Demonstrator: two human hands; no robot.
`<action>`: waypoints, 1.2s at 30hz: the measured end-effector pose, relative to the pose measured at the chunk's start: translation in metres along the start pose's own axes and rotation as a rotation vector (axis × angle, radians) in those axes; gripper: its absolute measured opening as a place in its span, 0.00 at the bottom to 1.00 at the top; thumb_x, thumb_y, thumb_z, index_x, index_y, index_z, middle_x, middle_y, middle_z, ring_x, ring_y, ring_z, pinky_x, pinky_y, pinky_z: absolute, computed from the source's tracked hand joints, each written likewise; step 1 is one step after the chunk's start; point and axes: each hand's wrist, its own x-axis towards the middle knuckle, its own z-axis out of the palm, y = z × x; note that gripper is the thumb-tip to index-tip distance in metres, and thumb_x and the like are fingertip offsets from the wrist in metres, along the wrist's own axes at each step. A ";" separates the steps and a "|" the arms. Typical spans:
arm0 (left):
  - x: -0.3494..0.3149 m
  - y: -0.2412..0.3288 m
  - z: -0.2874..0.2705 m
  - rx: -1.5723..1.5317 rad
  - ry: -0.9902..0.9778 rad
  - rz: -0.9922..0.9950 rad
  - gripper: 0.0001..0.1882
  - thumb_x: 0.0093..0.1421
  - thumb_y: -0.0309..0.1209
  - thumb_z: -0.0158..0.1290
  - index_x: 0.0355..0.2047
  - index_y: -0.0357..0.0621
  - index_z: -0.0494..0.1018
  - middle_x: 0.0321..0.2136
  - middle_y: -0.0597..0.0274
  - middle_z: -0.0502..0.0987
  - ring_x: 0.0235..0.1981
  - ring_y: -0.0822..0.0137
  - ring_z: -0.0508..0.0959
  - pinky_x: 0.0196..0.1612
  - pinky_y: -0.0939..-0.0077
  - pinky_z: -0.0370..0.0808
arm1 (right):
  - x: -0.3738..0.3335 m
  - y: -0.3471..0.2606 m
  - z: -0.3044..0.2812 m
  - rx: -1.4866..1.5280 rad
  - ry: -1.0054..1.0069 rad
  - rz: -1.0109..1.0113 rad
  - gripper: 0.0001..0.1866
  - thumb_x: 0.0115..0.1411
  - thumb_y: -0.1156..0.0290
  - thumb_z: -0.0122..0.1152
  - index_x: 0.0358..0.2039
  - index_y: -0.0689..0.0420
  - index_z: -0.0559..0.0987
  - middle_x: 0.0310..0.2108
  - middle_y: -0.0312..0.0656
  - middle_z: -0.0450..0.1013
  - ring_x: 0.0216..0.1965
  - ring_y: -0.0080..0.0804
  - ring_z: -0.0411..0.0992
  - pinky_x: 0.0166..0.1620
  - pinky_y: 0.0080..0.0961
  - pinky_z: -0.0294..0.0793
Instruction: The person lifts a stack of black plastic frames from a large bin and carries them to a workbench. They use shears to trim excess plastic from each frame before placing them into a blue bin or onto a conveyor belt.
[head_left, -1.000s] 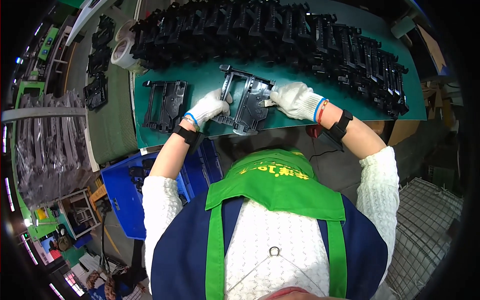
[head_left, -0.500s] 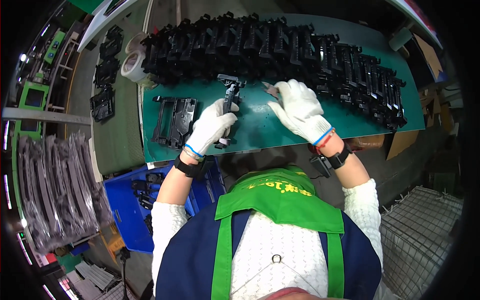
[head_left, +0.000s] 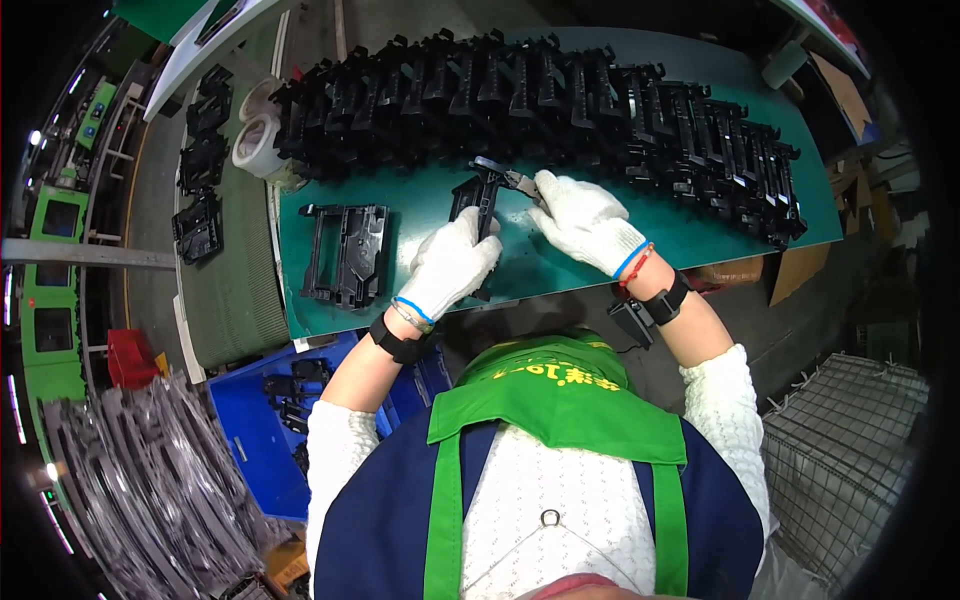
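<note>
My left hand [head_left: 452,264], in a white knit glove, is closed around the lower end of a black plastic frame part [head_left: 474,192], which stands tilted above the green table. In my gloved right hand [head_left: 588,222] is a small metal tool that looks like nippers [head_left: 523,185]. Its tip meets the part's upper right end; my fingers cover the handles. Left of my left hand, a second black plastic frame [head_left: 362,250] lies flat on the table.
A dense row of similar black parts [head_left: 500,95] curves along the back of the green table [head_left: 420,318]. Rolls of tape [head_left: 258,145] stand at its left edge, beside a conveyor belt [head_left: 235,310] carrying more parts. Below is a blue bin [head_left: 245,450] with black parts inside.
My left hand has moved slightly right and turned the held part. My right hand has come left and brought the nippers from apart to the part's upper end.
</note>
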 end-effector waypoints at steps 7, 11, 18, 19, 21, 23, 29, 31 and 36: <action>0.004 0.011 0.024 0.345 -0.036 0.148 0.24 0.66 0.42 0.49 0.54 0.37 0.72 0.23 0.47 0.82 0.27 0.43 0.84 0.35 0.49 0.79 | -0.034 0.048 0.034 0.781 -0.193 0.349 0.16 0.68 0.57 0.63 0.48 0.53 0.72 0.28 0.31 0.68 0.25 0.25 0.69 0.28 0.26 0.70; 0.010 -0.003 0.059 0.416 -0.089 0.239 0.30 0.67 0.43 0.49 0.63 0.35 0.66 0.20 0.49 0.81 0.22 0.44 0.82 0.31 0.48 0.80 | -0.084 0.055 0.039 1.125 -0.072 0.783 0.16 0.71 0.55 0.62 0.49 0.51 0.73 0.29 0.26 0.64 0.24 0.16 0.63 0.26 0.22 0.67; 0.024 -0.015 0.094 0.542 -0.103 0.258 0.39 0.68 0.43 0.51 0.73 0.34 0.56 0.19 0.49 0.80 0.19 0.48 0.82 0.24 0.51 0.78 | -0.104 0.006 0.036 1.807 -0.308 0.827 0.14 0.73 0.58 0.61 0.51 0.49 0.72 0.28 0.25 0.64 0.23 0.15 0.61 0.29 0.20 0.67; 0.025 -0.016 0.095 0.540 -0.088 0.285 0.40 0.68 0.43 0.51 0.74 0.33 0.55 0.18 0.49 0.79 0.19 0.49 0.82 0.22 0.53 0.78 | -0.101 0.003 0.038 1.813 -0.306 0.828 0.14 0.73 0.58 0.61 0.51 0.49 0.72 0.28 0.25 0.64 0.23 0.15 0.61 0.29 0.20 0.67; 0.025 -0.017 0.095 0.537 -0.100 0.281 0.41 0.67 0.43 0.51 0.74 0.34 0.54 0.19 0.49 0.79 0.19 0.48 0.81 0.23 0.51 0.78 | -0.089 0.000 0.042 1.848 -0.287 0.808 0.15 0.71 0.56 0.64 0.49 0.49 0.72 0.27 0.25 0.63 0.23 0.14 0.61 0.29 0.19 0.69; 0.025 -0.017 0.096 0.520 -0.119 0.275 0.42 0.66 0.42 0.51 0.76 0.37 0.53 0.19 0.49 0.80 0.20 0.47 0.81 0.25 0.49 0.78 | -0.080 -0.001 0.048 1.867 -0.279 0.795 0.17 0.70 0.55 0.66 0.49 0.49 0.72 0.26 0.24 0.63 0.22 0.14 0.61 0.30 0.19 0.69; 0.027 -0.022 0.100 0.523 -0.101 0.261 0.42 0.66 0.42 0.52 0.76 0.38 0.52 0.19 0.49 0.80 0.20 0.47 0.82 0.24 0.49 0.78 | -0.068 0.007 0.069 1.877 -0.207 0.796 0.13 0.71 0.57 0.64 0.47 0.50 0.73 0.26 0.24 0.63 0.22 0.14 0.59 0.28 0.18 0.64; 0.028 -0.025 0.100 0.521 -0.108 0.270 0.41 0.68 0.44 0.51 0.76 0.40 0.52 0.19 0.49 0.80 0.19 0.48 0.82 0.24 0.50 0.78 | -0.069 0.007 0.067 1.919 -0.216 0.777 0.13 0.72 0.58 0.62 0.48 0.50 0.73 0.27 0.25 0.63 0.22 0.14 0.58 0.26 0.18 0.62; 0.015 -0.006 0.070 0.390 -0.182 0.170 0.41 0.68 0.44 0.51 0.76 0.40 0.53 0.23 0.48 0.81 0.23 0.50 0.83 0.30 0.52 0.80 | -0.084 -0.027 0.023 1.307 -0.092 0.444 0.12 0.68 0.63 0.65 0.47 0.52 0.74 0.28 0.26 0.66 0.22 0.13 0.59 0.25 0.16 0.59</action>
